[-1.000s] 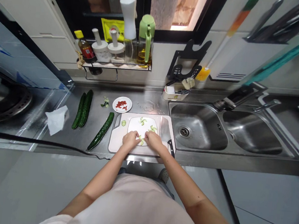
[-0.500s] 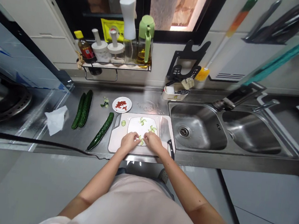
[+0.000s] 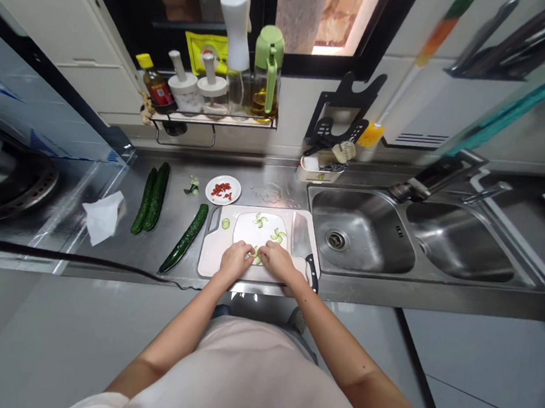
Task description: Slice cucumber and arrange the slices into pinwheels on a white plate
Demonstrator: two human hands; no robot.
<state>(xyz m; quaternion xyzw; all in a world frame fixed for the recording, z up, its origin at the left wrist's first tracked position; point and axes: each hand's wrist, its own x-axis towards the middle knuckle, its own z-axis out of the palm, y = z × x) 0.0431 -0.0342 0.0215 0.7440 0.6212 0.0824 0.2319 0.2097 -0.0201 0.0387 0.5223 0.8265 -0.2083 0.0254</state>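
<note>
My left hand point(image 3: 236, 260) and right hand point(image 3: 276, 261) have curled fingers at the cucumber slices point(image 3: 258, 259) on the near edge of the plate point(image 3: 245, 228); whether either grips, I cannot tell. Advisable: light fingertips, right wrist clear of the knife point(image 3: 312, 274).

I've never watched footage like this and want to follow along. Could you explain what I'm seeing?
There is no machine here: each grip is simply a person's bare hand, the left hand and the right hand. The picture comes from a camera worn on the head, looking forward and down.

On the metal counter lies a cutting board. It bears a white plate with clusters of pale green slices and, on its right, a knife. Three whole cucumbers lie left of the board; a small dish behind it holds red bits.

Both hands are at slices by the plate's near edge; whether they pinch any is too small to tell.
</note>
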